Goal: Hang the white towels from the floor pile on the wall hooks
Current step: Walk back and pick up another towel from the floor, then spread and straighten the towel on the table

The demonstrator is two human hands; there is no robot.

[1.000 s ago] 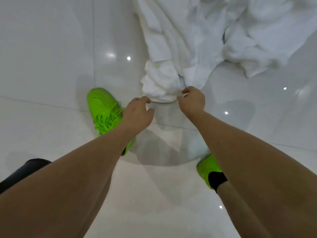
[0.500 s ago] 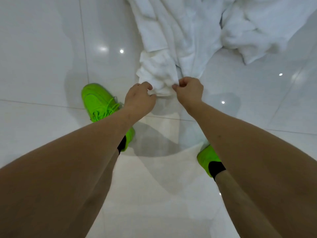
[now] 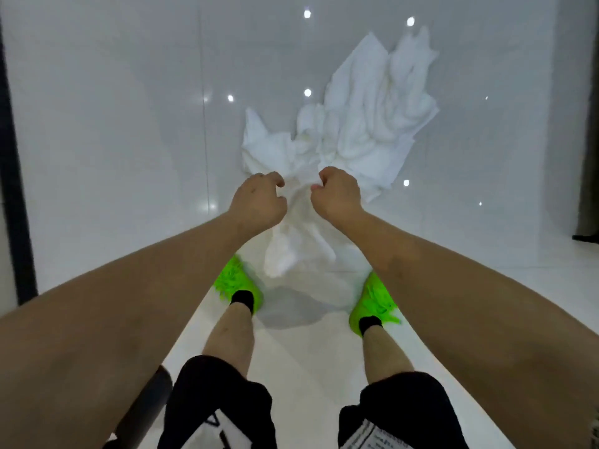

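The left hand (image 3: 259, 202) and right hand (image 3: 337, 196) each pinch the top edge of one white towel (image 3: 291, 251), fingers curled tight on the cloth, so it hangs straight down between them with its long axis vertical and its lower end near the floor (image 3: 113, 140). The rest of the pile (image 3: 366, 124) lies just beyond the hands. No wall hooks show, so which hand is nearer to them cannot be told.

fingertips (image 3: 313, 187) hidden in towel (image 3: 293, 241) | green shoes (image 3: 376, 303) blurred
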